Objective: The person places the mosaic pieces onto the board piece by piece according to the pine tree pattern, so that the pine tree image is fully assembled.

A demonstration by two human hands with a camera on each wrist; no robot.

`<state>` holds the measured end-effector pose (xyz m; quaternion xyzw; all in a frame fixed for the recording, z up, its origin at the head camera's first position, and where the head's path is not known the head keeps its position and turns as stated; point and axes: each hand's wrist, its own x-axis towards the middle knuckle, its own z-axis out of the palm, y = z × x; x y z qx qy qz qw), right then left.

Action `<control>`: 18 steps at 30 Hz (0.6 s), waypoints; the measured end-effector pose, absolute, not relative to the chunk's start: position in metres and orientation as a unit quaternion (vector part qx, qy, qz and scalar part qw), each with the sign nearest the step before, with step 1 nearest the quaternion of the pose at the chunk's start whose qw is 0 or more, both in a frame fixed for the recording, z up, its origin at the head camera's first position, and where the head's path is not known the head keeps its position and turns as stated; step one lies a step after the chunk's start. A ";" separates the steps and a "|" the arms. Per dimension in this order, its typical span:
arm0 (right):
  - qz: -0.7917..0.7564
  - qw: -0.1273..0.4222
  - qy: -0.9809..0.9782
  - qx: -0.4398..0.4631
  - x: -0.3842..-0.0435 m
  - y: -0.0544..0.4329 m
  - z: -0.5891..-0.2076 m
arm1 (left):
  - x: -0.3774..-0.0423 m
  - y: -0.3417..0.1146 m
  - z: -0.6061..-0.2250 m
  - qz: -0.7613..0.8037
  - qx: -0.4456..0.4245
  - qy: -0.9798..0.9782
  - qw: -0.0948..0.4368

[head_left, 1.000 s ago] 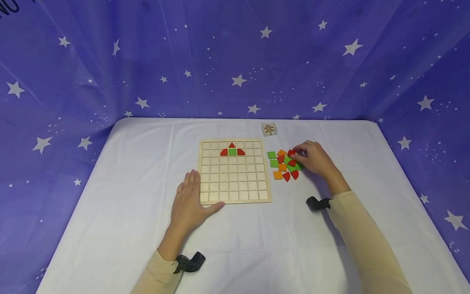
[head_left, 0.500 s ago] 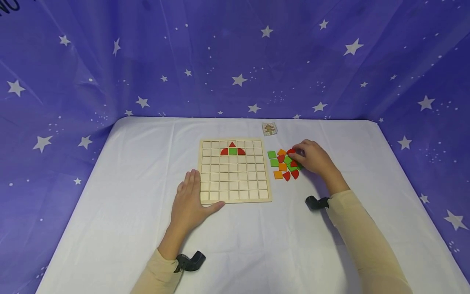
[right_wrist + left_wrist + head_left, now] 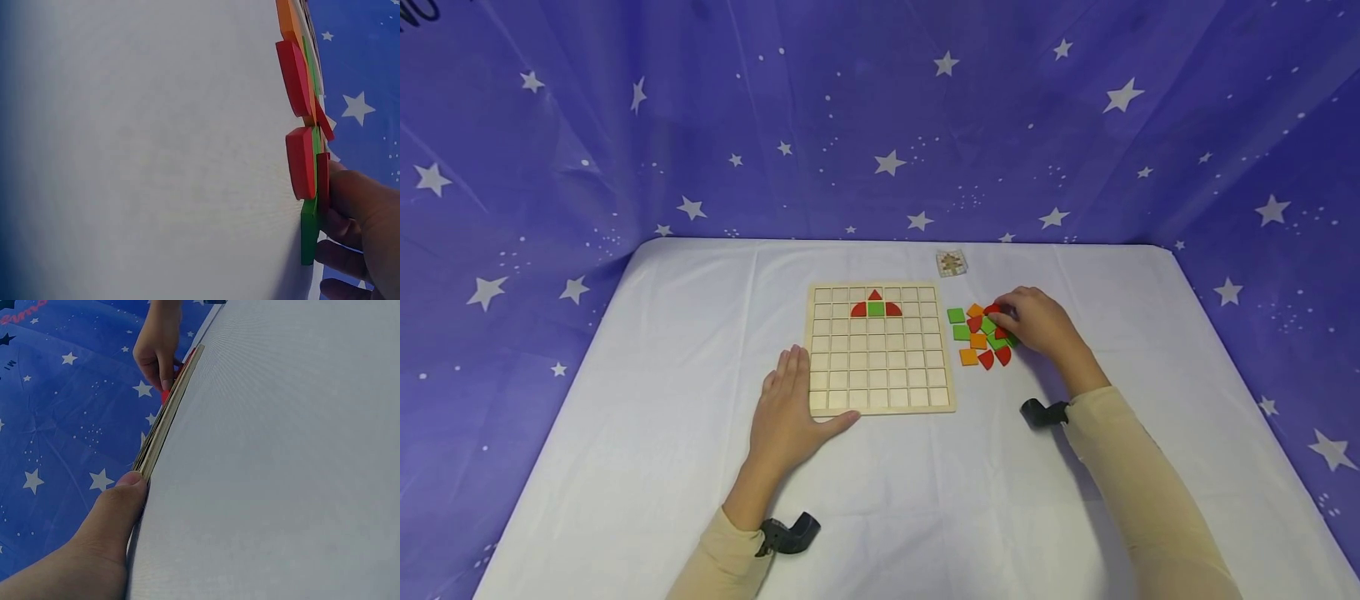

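Wooden grid board (image 3: 887, 412) lies flat on the white cloth. Near its far edge sit a red triangle (image 3: 875, 295), a green square (image 3: 876, 309) and two red quarter-circle tiles (image 3: 859, 310). My left hand (image 3: 784, 417) rests at the near left corner, fingers straight along the left side and thumb against the front edge. To the right of the board, my right hand (image 3: 1041, 321) pinches a red quarter-circle tile (image 3: 992, 308) over the loose pile. In the left wrist view, red (image 3: 165, 395) shows below the right hand's fingertips. Its other fingers partly cover the pile.
Green squares (image 3: 962, 332), orange squares (image 3: 968, 357) and red quarter-circles (image 3: 1003, 356) lie loosely, some overlapping. A small pattern card (image 3: 951, 263) with a tree picture lies behind the pile. A blue star-patterned curtain (image 3: 880, 125) rises behind the table.
The red tile at my right fingertips has shifted slightly left and away, and the right wrist has drifted a little left. My left hand and the board stay in place.
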<state>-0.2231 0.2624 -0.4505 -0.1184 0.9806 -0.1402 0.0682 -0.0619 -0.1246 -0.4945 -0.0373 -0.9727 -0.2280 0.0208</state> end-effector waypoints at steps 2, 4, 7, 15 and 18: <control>-0.142 0.064 0.981 -0.118 -0.223 0.263 -0.451 | -0.062 -0.124 -0.494 -0.228 -0.037 -0.973 0.020; -0.159 0.063 0.979 -0.113 -0.223 0.264 -0.452 | -0.062 -0.124 -0.494 -0.229 -0.036 -0.973 0.021; -0.195 0.067 0.973 -0.100 -0.224 0.266 -0.454 | -0.062 -0.124 -0.494 -0.231 -0.037 -0.972 0.023; -0.233 0.073 0.966 -0.087 -0.228 0.267 -0.459 | -0.061 -0.124 -0.492 -0.231 -0.034 -0.972 0.013; -0.227 0.072 0.967 -0.088 -0.228 0.266 -0.459 | -0.062 -0.124 -0.492 -0.232 -0.034 -0.972 0.013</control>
